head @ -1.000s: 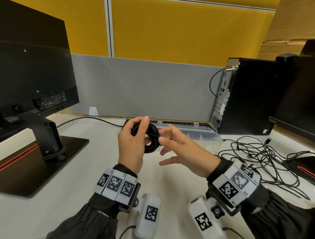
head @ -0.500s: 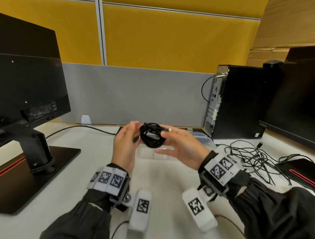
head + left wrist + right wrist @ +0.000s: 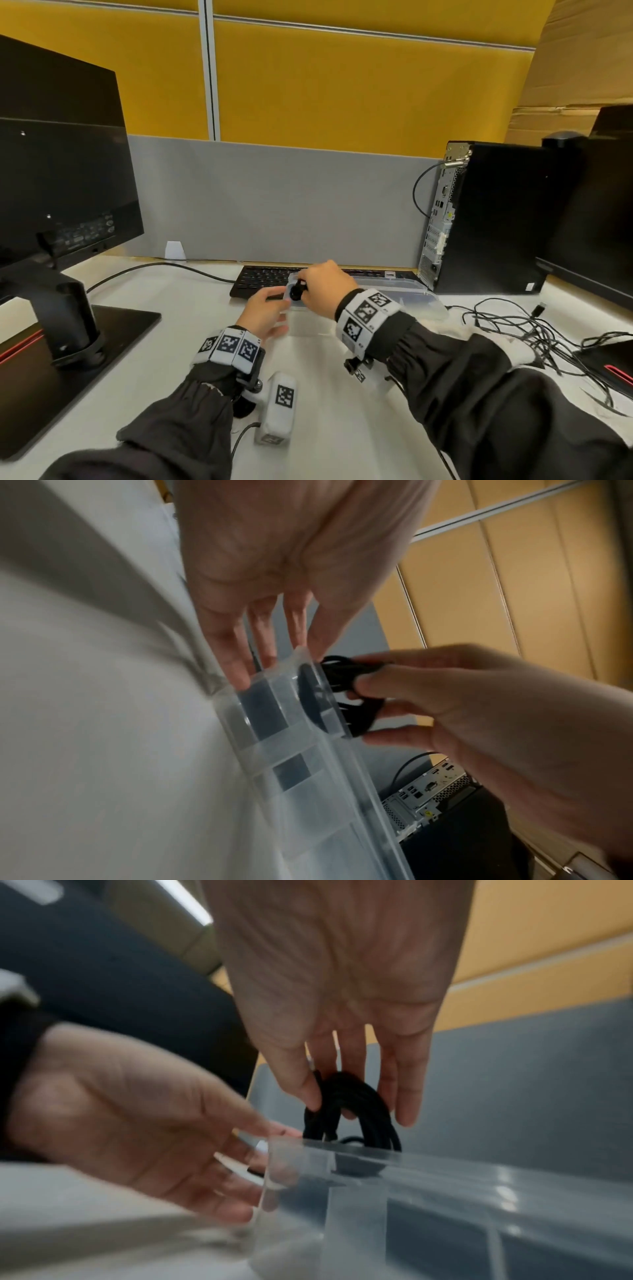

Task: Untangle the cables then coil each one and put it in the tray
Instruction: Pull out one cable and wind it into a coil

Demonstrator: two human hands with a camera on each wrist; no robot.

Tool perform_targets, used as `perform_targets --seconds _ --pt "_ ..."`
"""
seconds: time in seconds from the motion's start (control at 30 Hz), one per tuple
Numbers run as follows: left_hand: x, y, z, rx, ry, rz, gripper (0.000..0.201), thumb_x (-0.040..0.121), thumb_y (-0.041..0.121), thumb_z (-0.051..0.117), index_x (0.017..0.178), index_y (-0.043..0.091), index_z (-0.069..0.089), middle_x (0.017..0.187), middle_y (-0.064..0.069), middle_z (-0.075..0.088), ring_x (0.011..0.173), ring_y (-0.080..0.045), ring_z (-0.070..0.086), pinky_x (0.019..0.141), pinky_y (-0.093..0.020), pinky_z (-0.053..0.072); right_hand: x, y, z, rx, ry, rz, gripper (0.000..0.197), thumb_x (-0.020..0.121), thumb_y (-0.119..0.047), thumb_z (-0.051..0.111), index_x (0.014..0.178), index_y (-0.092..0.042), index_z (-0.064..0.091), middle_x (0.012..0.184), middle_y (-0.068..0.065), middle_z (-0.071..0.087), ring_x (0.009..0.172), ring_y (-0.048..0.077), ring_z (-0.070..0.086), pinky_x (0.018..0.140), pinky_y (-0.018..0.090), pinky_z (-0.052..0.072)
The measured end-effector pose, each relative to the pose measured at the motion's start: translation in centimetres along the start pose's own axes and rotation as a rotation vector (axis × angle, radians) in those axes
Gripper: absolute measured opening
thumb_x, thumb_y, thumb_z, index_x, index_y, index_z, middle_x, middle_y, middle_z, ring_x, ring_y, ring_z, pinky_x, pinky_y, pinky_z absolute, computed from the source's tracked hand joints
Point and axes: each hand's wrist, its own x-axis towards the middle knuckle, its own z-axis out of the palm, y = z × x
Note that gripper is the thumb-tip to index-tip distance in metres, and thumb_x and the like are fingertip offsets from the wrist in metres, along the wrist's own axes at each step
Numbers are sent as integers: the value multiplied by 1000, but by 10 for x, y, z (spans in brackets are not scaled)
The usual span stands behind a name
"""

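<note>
**A:** Coil status?

**B:** Coiled black cable (image 3: pixel 297 290) is sitting in my right hand (image 3: pixel 325 287), pinched between thumb and fingertips, and I am lowering it into the end compartment of the clear tray (image 3: pixel 411 294). Half a second ago I was holding it up in the air between both hands, well short of the tray; now its lower loops are dipping past the tray's rim, as the right wrist view is showing.

**A:** And the other hand?

**B:** My left hand (image 3: pixel 265 313) is no longer on the coil. Its grip is loose, holding nothing, with straight fingers resting against the tray's near end wall, steadying it, I am guessing.

**A:** So one cable is nearly done?

**B:** I am judging so: it only needs releasing without springing open. I cannot tell whether the compartment already holds anything.

**A:** What is left?

**B:** Plenty. Tangled cables (image 3: pixel 534 329) are lying spread toward the right edge of the surface, beside the black computer tower (image 3: pixel 496 219), apart from the tray. Those are waiting to be separated and coiled.
</note>
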Motion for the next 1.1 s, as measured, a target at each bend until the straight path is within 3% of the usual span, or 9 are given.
perform_targets --seconds 0.13,0.27,0.43,0.5,0.6,0.73,0.9,1.0,1.1 --pt "-1 -3 2 -71 39 28 28 91 7 55 119 13 54 112 -12 60 96 -26 57 73 -33 53 10 -11 12 -178 -62 -51 28 95 -11 45 121 -9 53 120 13 54 118 34 39 95 42 44" --pt "-1 -9 2 -156 86 44 27 91 6 55 117 13 55 111 -9 60 106 -28 55 75 -34 55 15 -12 23 -59 21 -40 25 94 -7 45 117 -9 56 115 15 58 113 34 49 89 40 47" --pt "-1 -12 3 -223 89 69 27 91 4 55 116 14 54 98 -3 57 90 -19 53 78 -36 55 19 -14 29 64 101 2 22 93 -6 48 110 -11 61 106 14 64 102 33 59 81 39 50" --pt "0 -14 2 -219 86 79 28 89 4 57 116 13 56 99 -6 58 93 -22 54 82 -40 55 23 -13 31 85 92 4 24 92 -10 50 113 -14 61 108 13 64 103 31 59 83 38 50" --pt "-2 -14 3 -168 76 131 31 89 1 55 109 25 59 99 -13 57 95 -27 56 85 -46 54 23 -7 34 124 52 -13 28 92 -16 54 120 -18 62 111 11 64 105 26 57 89 37 49" --pt "-5 -12 1 -103 54 158 35 92 5 51 108 35 59 100 -13 55 93 -23 55 76 -38 57 21 -1 31 169 6 -46 29 94 -17 52 122 -16 60 108 10 65 102 25 59 86 34 49" --pt "-5 -11 -1 -74 83 145 28 91 8 56 114 21 63 99 -3 61 87 -18 57 77 -38 56 27 -1 15 47 -257 -61 36 97 -11 41 130 -19 52 122 9 59 109 26 56 86 32 43" --pt "-4 -13 -3 -71 127 154 18 88 11 61 101 21 66 104 -8 66 98 -24 61 75 -36 56 30 -3 15 -66 -205 -34 33 96 -16 46 129 -18 48 125 7 57 118 26 49 101 41 33" --pt "-4 -14 -5 -84 148 149 15 86 11 64 99 17 67 102 -8 67 97 -24 63 80 -37 56 33 2 10 36 -183 -30 28 89 -16 59 117 -13 61 118 7 63 109 26 57 98 40 44"
